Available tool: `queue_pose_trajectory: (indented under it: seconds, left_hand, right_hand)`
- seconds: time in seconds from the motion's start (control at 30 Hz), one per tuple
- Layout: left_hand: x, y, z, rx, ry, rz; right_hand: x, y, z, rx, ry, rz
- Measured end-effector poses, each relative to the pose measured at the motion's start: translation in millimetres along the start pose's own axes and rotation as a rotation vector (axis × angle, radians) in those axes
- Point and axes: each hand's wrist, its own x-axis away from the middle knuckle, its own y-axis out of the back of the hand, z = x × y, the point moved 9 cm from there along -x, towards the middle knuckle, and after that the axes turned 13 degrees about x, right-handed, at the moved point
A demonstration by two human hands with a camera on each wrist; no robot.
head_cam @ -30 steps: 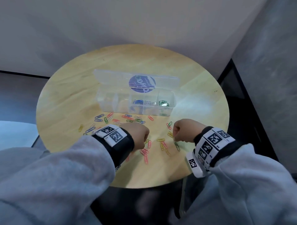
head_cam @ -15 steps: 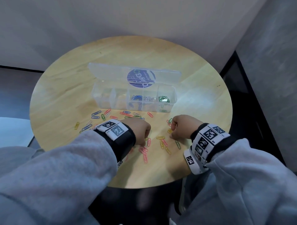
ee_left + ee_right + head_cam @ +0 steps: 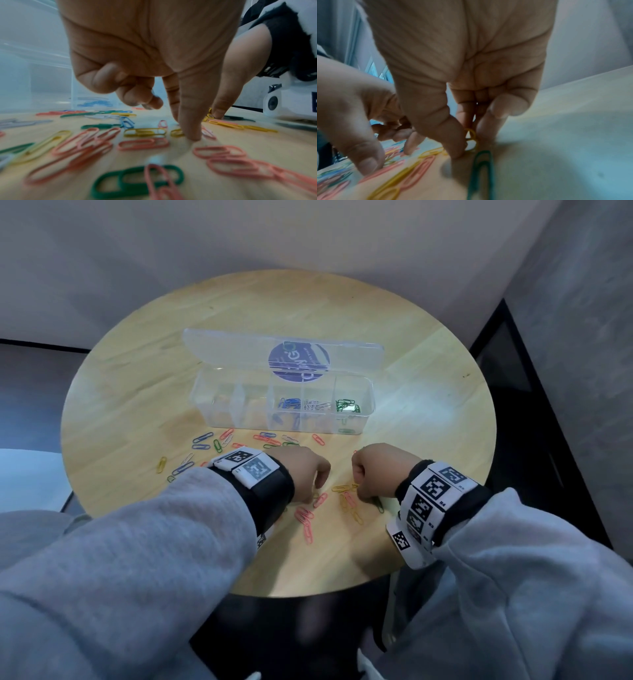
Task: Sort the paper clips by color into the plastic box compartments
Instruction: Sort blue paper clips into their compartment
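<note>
Both hands low over the round pale wooden table (image 3: 144, 392), knuckles up, side by side among scattered coloured wire paper clips (image 3: 306, 520).

Right hand (image 3: 378, 472): thumb and fingers curled down, pinching a yellow wire paper clip (image 3: 471, 136) at the tabletop; one end of it stands up between thumb and fingertips. Just near side of that hand, a green clip (image 3: 482, 174); to its left, more yellow (image 3: 342, 488) and pink ones.

Left hand (image 3: 301, 470): outer fingers curled in, thumb tip (image 3: 193, 133) pressed to the table beside a yellow clip (image 3: 145, 132). Whether it actually grips that clip — cannot tell. Pink clips (image 3: 143, 144) lie just under and nearer than the hand.

Beyond both hands: clear plastic compartment box (image 3: 212, 405), lid open and laid back. Blue clips (image 3: 290, 402), white clips (image 3: 315, 405) and green clips (image 3: 346, 406) sit in its three right-hand compartments.
</note>
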Motion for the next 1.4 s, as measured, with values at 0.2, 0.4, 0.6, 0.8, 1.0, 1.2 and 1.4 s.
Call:
queue_pose_trajectory:
  seconds: [0.2, 0.4, 0.6, 0.8, 1.0, 1.2, 1.4]
  left_hand:
    - [2.1, -0.3, -4.0, -0.054, 0.028, 0.020]
    - [5.5, 2.7, 4.5, 0.087, 0.065, 0.014]
    - [10.1, 29.8, 19.4, 0.662, 0.062, -0.050]
    - [15.5, 32.5, 20.2, 1.285, 0.087, -0.034]
    - [18.4, 28.8, 16.0, 1.569, 0.135, -0.032]
    - [10.0, 26.5, 9.6, 1.109, 0.160, -0.040]
    - [-0.5, 20.3, -15.2, 0.265, 0.082, -0.055]
  right_hand:
    - [-0.3, -2.9, 5.8, 0.084, 0.037, 0.011]
    - [2.5, -1.0, -7.8, -0.200, 0.045, 0.051]
    - [17.9, 2.1, -29.1, -0.908, 0.031, 0.176]
    - [23.5, -9.3, -24.2, -1.027, 0.038, 0.276]
    - [25.0, -19.4, -13.9, -0.757, 0.066, 0.302]
    - [24.9, -18.5, -9.8, -0.213, 0.078, 0.205]
    - [13.7, -22.3, -1.1, -0.056, 0.061, 0.141]
